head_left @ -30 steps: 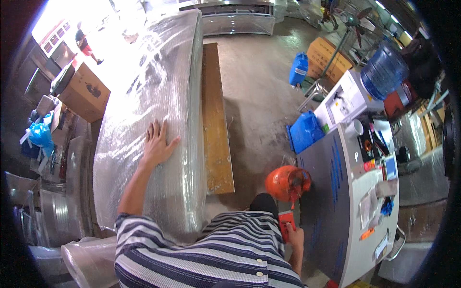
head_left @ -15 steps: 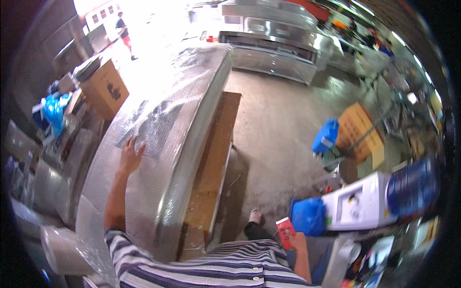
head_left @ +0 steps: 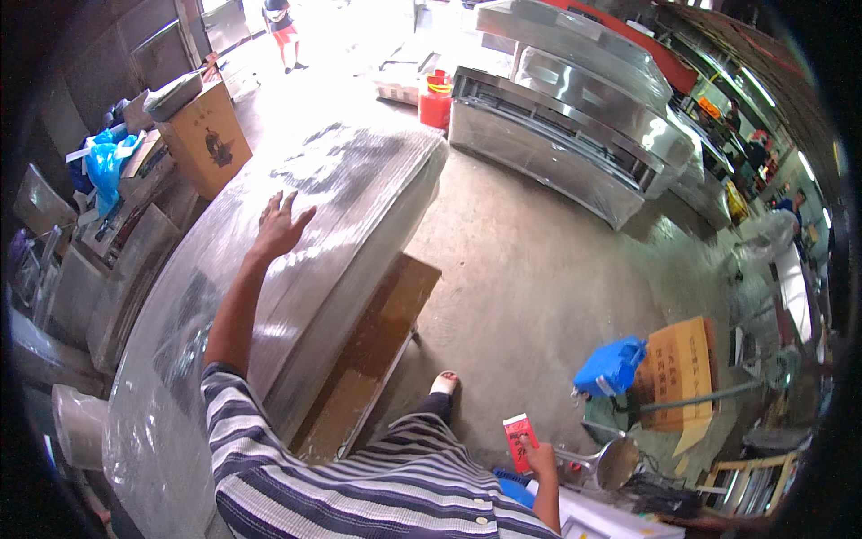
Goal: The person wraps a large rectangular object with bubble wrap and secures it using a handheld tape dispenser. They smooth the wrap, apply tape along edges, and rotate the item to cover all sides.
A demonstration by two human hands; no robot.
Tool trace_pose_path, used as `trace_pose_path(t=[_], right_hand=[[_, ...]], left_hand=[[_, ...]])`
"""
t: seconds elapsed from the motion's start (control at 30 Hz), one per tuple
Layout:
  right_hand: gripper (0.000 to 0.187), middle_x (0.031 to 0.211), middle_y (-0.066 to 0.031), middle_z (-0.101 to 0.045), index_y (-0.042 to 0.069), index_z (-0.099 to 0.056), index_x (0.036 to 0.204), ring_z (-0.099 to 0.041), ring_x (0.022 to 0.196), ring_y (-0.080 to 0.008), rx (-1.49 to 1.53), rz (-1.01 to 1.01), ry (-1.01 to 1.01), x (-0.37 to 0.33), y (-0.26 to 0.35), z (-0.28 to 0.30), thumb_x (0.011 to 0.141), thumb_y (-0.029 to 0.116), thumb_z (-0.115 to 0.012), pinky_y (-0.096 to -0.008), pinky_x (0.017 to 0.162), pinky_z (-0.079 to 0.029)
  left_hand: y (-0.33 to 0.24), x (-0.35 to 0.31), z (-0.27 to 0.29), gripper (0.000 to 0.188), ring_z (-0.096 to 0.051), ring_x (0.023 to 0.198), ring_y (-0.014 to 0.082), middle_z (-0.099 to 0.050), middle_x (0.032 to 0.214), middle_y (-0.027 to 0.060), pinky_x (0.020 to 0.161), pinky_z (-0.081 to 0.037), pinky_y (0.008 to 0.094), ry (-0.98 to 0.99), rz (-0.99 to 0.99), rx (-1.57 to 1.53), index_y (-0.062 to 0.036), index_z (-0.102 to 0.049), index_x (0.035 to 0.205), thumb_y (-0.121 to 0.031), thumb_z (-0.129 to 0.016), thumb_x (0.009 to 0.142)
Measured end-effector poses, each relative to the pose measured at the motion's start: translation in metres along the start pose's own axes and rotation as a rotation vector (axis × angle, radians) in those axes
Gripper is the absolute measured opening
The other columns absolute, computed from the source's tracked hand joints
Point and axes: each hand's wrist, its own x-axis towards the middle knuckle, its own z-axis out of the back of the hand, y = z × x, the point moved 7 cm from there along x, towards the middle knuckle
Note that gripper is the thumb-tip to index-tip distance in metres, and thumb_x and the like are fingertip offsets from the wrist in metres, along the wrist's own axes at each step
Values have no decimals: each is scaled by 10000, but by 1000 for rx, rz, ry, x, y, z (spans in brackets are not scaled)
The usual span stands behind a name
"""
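A long, slab-like object wrapped in bubble wrap and clear film stretches away in front of me on the left. Over its top surface my left hand is held out with fingers spread and nothing in it; I cannot tell if it touches the wrap. Low on the right, my right hand is closed around a flat red packet with a white end, marked with dark print. Part of that packet is hidden by my fingers. Beneath the wrapped object runs a brown wooden bench.
Large stainless steel equipment stands ahead, with a red bucket beside it. At the right are a blue jug and an open cardboard box. A carton stands at the left. Far off is another person.
My view has shifted along the wrapped object, and I have stepped forward. The left hand has moved farther along over it, fingers still spread. My right hand keeps the red packet.
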Motion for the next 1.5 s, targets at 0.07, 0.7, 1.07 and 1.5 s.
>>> trace_pose_path(t=[0.07, 0.7, 1.07, 1.5], right_hand=[[640, 873, -293, -719, 1, -774, 966, -733, 887, -429, 95, 11, -25, 56, 12, 15, 886, 628, -672, -505, 792, -536], [708, 732, -202, -698, -122, -727, 858, -643, 697, -256, -111, 191, 51, 634, 347, 240, 911, 584, -708, -510, 688, -504], [637, 624, -13, -583, -64, -698, 749, -515, 581, -116, 115, 887, 313, 831, 939, 266, 969, 534, -679, -360, 555, -436], [578, 783, -56, -671, -26, -725, 915, -623, 681, -154, -223, 720, 945, 793, 1116, 12, 953, 550, -695, -327, 622, -499]], left_hand=[[-22, 76, -15, 919, -202, 1549, 442, -249, 1640, 313, 1249, -193, 528, -22, 14, 14, -62, -346, 1593, -727, -459, 969], [-122, 332, -109, 1119, 63, 1588, 390, 27, 1700, 273, 1265, 10, 553, 105, 395, 193, -130, -101, 1666, -880, -358, 876], [-92, 392, -37, 685, -538, 1325, 386, -593, 1393, 224, 1132, -393, 517, -612, 523, 74, -37, -639, 1345, -599, -541, 967], [-63, 478, -95, 1148, -32, 1560, 494, -82, 1677, 314, 1242, -44, 645, -135, 962, 362, 24, -202, 1610, -654, -671, 811]])
